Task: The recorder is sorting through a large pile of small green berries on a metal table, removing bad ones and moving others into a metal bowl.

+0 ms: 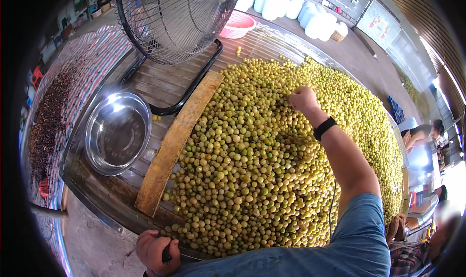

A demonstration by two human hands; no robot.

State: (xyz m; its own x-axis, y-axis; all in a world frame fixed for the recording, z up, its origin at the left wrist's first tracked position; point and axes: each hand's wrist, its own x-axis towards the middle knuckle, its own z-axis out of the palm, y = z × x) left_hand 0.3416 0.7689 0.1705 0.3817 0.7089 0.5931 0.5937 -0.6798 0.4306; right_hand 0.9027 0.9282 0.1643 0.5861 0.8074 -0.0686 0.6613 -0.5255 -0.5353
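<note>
A broad heap of small round yellow-green fruits (242,165) covers the metal-topped table. Over its far middle part reaches my right hand (304,98), a dark band on its wrist. Its fingers are curled closed just above or against the fruits; whatever they hold is hidden. Down at the near left edge of the table, my left hand (156,252) is closed around a small black object (167,252), mostly covered by the fingers. A wooden board (179,141) borders the heap on its left side.
Left of the board stands a shiny metal bowl (118,134). Behind it rises a large black fan (179,24), beside a pink basket (237,24). White jugs (318,22) line the far floor. At the right, a person in a plaid shirt (410,257) is close to the table.
</note>
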